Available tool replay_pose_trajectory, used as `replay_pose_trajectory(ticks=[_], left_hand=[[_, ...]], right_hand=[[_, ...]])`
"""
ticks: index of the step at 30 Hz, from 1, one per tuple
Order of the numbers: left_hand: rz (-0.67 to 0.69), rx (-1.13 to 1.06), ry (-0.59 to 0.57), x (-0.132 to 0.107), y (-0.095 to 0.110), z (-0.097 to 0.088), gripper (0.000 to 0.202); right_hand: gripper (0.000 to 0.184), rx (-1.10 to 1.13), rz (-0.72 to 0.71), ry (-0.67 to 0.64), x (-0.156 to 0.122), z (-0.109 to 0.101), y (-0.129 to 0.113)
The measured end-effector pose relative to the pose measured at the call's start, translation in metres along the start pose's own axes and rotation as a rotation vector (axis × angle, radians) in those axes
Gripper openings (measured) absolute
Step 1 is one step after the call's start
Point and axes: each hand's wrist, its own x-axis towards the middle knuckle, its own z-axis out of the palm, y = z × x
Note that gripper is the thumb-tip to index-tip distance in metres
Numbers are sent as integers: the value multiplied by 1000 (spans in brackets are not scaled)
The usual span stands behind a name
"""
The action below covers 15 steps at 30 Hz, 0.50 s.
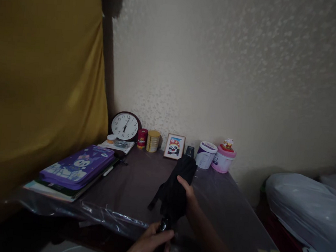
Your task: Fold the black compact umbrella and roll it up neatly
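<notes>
A folded black umbrella (pixel 178 188) points away from me over the dark table (pixel 135 185), which is covered with clear plastic. My left hand (pixel 151 242) is closed around the umbrella's handle end near the table's front edge. My right hand (pixel 188 194) wraps the umbrella's folded canopy from the right side, fingers curled over the fabric. A loose black strap hangs off the umbrella's left side.
A purple case (pixel 78 167) lies on stacked books at the left. Along the wall stand a round clock (pixel 124 126), a red tin (pixel 142 138), a gold tin (pixel 153 141), a panda picture frame (pixel 174 146), a white tub (pixel 206 154) and a pink tub (pixel 223 159). A yellow curtain (pixel 41 78) hangs left; plastic-wrapped bundles (pixel 306 208) lie right.
</notes>
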Motion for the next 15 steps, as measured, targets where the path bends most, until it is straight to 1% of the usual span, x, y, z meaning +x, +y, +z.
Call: replay_pose_trajectory(ticks=[1,3,7,9,12,15], left_hand=[[-5,-31,-16,-1,1,0,35],[-4,-16,-3,-2,1,2,35],[39,150,68,3,-3,7,41],[30,225,126,7,-7,8,44],[-17,345,254,12,-15,7,49],[26,448,329,13,-21,4,48]], right_hand=[[29,5,20,-7,-2,0,-2],[29,15,38,-33,-4,0,-4],[28,10,8,-57,-4,-3,-1],[28,-19,-20,-39,-1,-5,3],[32,-67,-48,10,4,-8,8],[39,-112,-68,62,7,-9,13]])
